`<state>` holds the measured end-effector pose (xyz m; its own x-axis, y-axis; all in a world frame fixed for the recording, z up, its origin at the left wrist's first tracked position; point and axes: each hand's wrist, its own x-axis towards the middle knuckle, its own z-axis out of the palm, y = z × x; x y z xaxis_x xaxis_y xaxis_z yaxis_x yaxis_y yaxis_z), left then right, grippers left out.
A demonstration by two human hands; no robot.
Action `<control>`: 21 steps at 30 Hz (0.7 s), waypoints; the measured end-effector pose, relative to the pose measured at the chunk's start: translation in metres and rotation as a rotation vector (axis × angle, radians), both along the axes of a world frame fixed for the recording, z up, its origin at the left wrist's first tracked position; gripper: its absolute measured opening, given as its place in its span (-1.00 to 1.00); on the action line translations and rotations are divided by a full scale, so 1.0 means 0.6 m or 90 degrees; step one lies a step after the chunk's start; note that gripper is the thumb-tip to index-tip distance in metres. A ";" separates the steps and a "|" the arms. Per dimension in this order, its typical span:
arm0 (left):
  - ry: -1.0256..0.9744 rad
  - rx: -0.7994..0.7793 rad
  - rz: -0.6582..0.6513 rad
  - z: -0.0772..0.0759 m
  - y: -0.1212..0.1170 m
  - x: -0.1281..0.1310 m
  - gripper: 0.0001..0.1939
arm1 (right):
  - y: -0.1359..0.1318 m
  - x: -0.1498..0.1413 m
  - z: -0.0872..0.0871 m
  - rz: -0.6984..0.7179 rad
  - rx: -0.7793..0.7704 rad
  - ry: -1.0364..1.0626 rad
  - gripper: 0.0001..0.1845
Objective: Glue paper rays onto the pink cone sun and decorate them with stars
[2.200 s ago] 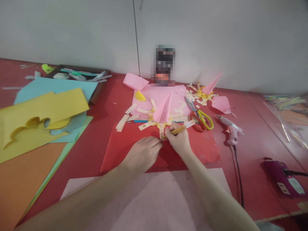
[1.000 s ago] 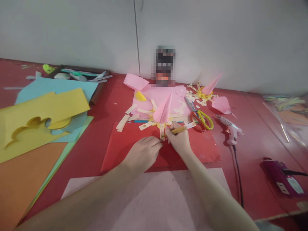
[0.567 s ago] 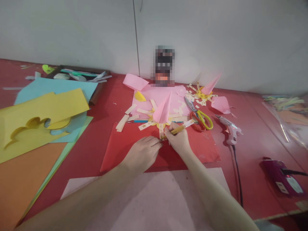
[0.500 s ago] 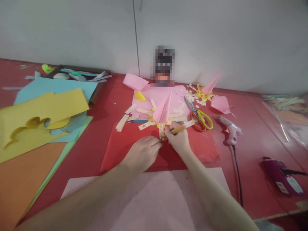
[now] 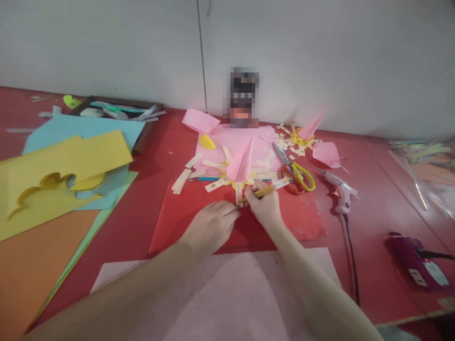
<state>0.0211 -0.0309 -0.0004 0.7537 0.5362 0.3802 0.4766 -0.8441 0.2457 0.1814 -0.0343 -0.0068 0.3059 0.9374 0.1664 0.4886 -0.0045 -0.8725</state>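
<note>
My right hand (image 5: 265, 204) is closed round a golden-yellow pen (image 5: 266, 191), its tip down at a cream paper strip (image 5: 239, 190) with brown marks and a star drawn on it. My left hand (image 5: 213, 222) lies palm down, its closed fingertips pinching the strip's near end; the thumb is mostly hidden. That strip is one of several sticking out round a yellow scalloped paper base (image 5: 229, 185). A pink paper cone (image 5: 242, 161) stands on the base. Under it all lies a red sheet (image 5: 177, 218).
Red-and-yellow-handled scissors (image 5: 302, 176) and a pink glue gun (image 5: 339, 192) lie to the right, with a purple power box (image 5: 419, 265) beyond. A second cone piece (image 5: 313, 127) stands behind. Coloured paper sheets (image 5: 64, 184) cover the left. Loose cream strips (image 5: 182, 181) lie nearby.
The pen and my right hand have shifted very slightly to the right along the strip's end. My left hand stays in place.
</note>
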 end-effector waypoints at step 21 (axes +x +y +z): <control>0.002 -0.012 0.002 0.000 0.000 0.000 -0.72 | 0.001 0.001 -0.002 0.031 -0.009 0.034 -0.67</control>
<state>0.0210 -0.0309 -0.0005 0.7529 0.5457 0.3679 0.4800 -0.8378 0.2603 0.1823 -0.0338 -0.0083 0.2676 0.9537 0.1371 0.4414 0.0051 -0.8973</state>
